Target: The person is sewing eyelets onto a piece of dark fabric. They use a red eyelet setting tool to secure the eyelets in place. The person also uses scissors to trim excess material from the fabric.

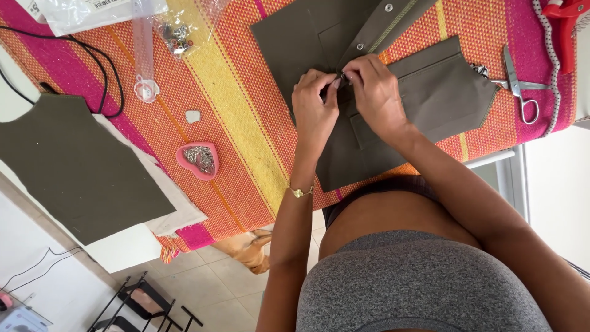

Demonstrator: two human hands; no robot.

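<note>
**Both hands pinch the olive garment at its placket**

Pinched together, the fingertips of the left hand point(314, 106) and the right hand point(376, 92) close on one small spot of the olive-green garment point(430, 98); whatever tiny part sits between them is hidden by the fingers. The left wrist wears a thin gold bracelet point(300, 192).

That garment lies flat on the striped pink, orange and yellow cloth point(227, 104) covering the table, toward its right half, with a band carrying metal snaps point(388, 7) running off to the far edge and a pocket flap just right of the hands.

Right of the garment lie steel scissors point(519, 86), and a red tool point(568, 24) shows at the far right corner. To the left sit a pink heart-shaped dish of pins point(198, 160), a clear bag of small metal parts point(175, 34), a black cable point(92, 55), and another cut olive fabric piece point(74, 166) on white backing.
</note>
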